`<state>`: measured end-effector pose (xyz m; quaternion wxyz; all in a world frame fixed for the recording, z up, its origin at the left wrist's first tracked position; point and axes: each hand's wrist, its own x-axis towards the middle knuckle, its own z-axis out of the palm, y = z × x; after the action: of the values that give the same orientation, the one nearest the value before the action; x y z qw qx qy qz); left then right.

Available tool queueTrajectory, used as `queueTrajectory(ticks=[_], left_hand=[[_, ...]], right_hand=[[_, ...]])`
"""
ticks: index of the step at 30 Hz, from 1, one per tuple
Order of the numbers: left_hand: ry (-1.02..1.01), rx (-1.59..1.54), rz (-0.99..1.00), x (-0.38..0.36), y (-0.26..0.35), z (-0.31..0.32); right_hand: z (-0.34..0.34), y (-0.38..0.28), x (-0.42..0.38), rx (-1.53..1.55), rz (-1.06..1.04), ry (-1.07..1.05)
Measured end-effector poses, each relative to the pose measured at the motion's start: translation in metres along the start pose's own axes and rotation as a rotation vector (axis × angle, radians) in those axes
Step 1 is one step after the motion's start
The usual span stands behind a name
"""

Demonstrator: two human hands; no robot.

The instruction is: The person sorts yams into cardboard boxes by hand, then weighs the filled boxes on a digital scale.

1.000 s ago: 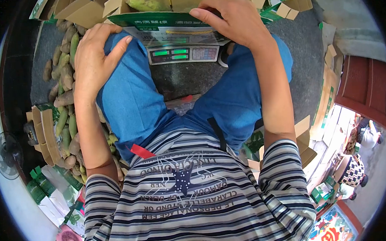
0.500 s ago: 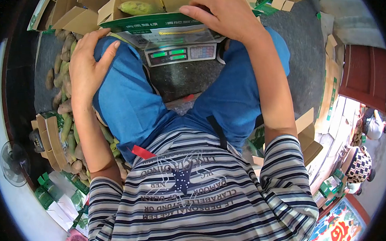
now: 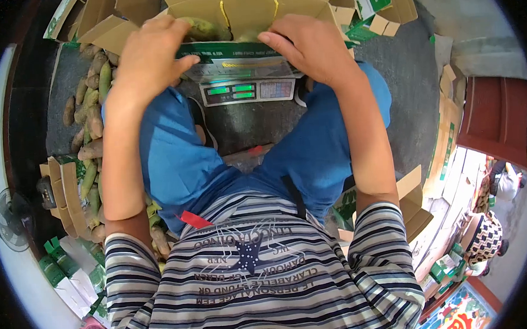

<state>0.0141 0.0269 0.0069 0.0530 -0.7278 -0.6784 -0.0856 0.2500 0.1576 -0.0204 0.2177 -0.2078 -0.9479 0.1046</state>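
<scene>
A green-and-brown cardboard box [image 3: 233, 50] stands with its top open on a digital scale [image 3: 248, 91] with green-lit displays. My left hand [image 3: 153, 58] is closed over the box's front left corner, thumb outside the wall. The front wall's right part is gripped by my right hand [image 3: 311, 47], its thumb lying along the edge. Inside the box a long green vegetable [image 3: 200, 28] shows beside my left fingers; the rest of the contents is mostly hidden. Two yellow cord handles [image 3: 225, 16] rise along the back wall.
A pile of long green and brown vegetables [image 3: 88, 114] lies on the dark floor at left. Open cartons [image 3: 104, 21] stand at the back left, and another carton [image 3: 413, 201] is by my right side. A fan [image 3: 13, 219] is at far left. Another person [image 3: 485, 236] is at far right.
My left hand has moved from beside my knee up and right onto the box's corner. The box's front wall now sits slightly lower in view. My right hand stays on the front wall.
</scene>
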Motion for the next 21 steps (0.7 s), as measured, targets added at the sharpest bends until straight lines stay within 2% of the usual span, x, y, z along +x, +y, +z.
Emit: queueTrajectory(ticks=[2, 6, 9, 12, 14, 19, 21], left_hand=[[-0.205, 0.026, -0.015, 0.005, -0.007, 0.018], [-0.157, -0.128, -0.004, -0.006, -0.012, 0.025], [-0.122, -0.120, 0.001, -0.011, -0.007, 0.027], [-0.109, -0.060, -0.004, -0.012, -0.007, 0.029], [-0.083, -0.039, 0.019, -0.015, -0.006, 0.030], [-0.053, -0.051, 0.013, -0.020, -0.004, 0.032], [-0.044, -0.055, 0.012, -0.020, -0.005, 0.032]], right_hand=[[0.004, 0.003, 0.001, 0.012, -0.020, 0.047], [0.000, 0.019, 0.022, 0.186, -0.061, -0.048], [-0.004, 0.015, 0.075, 0.070, -0.178, -0.220], [0.037, -0.001, 0.131, -0.084, -0.307, -0.382], [0.059, -0.032, 0.164, -0.266, -0.192, -0.649], [0.139, -0.034, 0.195, -0.269, -0.067, -0.810], [0.153, -0.029, 0.188, -0.256, -0.049, -0.763]])
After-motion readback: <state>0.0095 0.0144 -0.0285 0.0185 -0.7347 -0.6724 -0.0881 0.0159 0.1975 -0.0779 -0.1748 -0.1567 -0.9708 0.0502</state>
